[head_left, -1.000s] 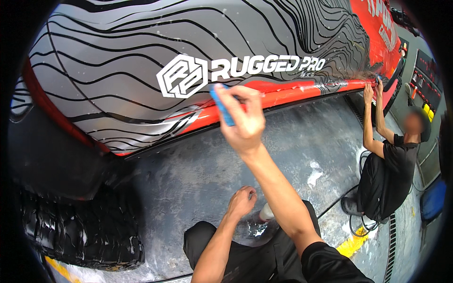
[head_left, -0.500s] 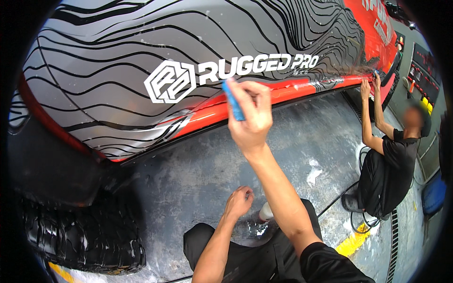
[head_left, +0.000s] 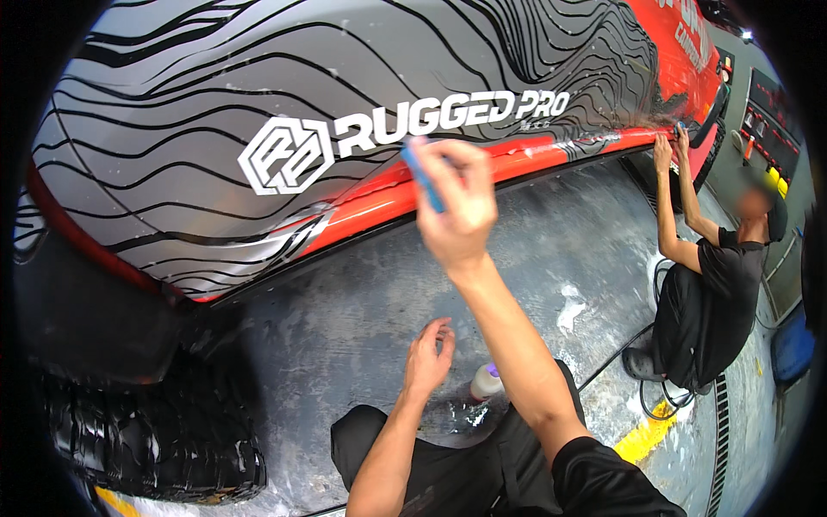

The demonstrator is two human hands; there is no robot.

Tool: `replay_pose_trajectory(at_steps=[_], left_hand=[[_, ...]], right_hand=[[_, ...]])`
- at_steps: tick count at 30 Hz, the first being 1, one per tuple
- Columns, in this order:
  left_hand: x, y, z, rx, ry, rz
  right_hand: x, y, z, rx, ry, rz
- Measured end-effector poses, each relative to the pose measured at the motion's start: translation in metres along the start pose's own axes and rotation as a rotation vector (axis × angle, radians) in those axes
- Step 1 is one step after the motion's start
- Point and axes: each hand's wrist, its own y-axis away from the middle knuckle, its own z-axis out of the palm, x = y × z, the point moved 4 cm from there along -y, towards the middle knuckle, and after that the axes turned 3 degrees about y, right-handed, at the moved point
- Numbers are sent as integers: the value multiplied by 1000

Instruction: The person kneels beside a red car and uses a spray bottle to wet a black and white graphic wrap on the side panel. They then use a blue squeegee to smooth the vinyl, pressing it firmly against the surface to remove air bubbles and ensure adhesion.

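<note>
My right hand (head_left: 461, 211) is closed around a thin blue pad (head_left: 424, 178), its exact kind blurred by motion. The pad's upper end meets the lower side of a vehicle (head_left: 207, 172), just below the white lettering on its grey and black wavy-line wrap. A glossy red strip (head_left: 370, 205) runs along the bottom of that side, behind my hand. Lower down, above the floor, my left hand (head_left: 428, 358) hangs with nothing in it, its fingers loosely bent and the thumb apart. Near it stands a pale bottle with a purple top (head_left: 486, 381), partly hidden by my right forearm.
At the right a co-worker (head_left: 711, 293) in black crouches, both hands raised to the vehicle's red lower edge. A black tyre (head_left: 146, 431) is at lower left. A dark hose (head_left: 616, 358) crosses the wet grey floor (head_left: 345, 327), which has foam patches and a drain grate (head_left: 722, 439).
The vehicle has shifted slightly left in view, so the pad sits further right along its side. My left hand has risen a little and its fingers have straightened. More of the bottle shows.
</note>
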Motion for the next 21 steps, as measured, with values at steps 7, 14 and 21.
replay_pose_trajectory(at_steps=[7,14,21], left_hand=[[48,-10,-21,156,119,192],[156,-61,-39,283,362,374],[159,-61,-35,216,426,350]], right_hand=[[34,0,-19,100,59,103],[31,4,-15,-65,-35,26],[56,-3,-55,39,184,102]])
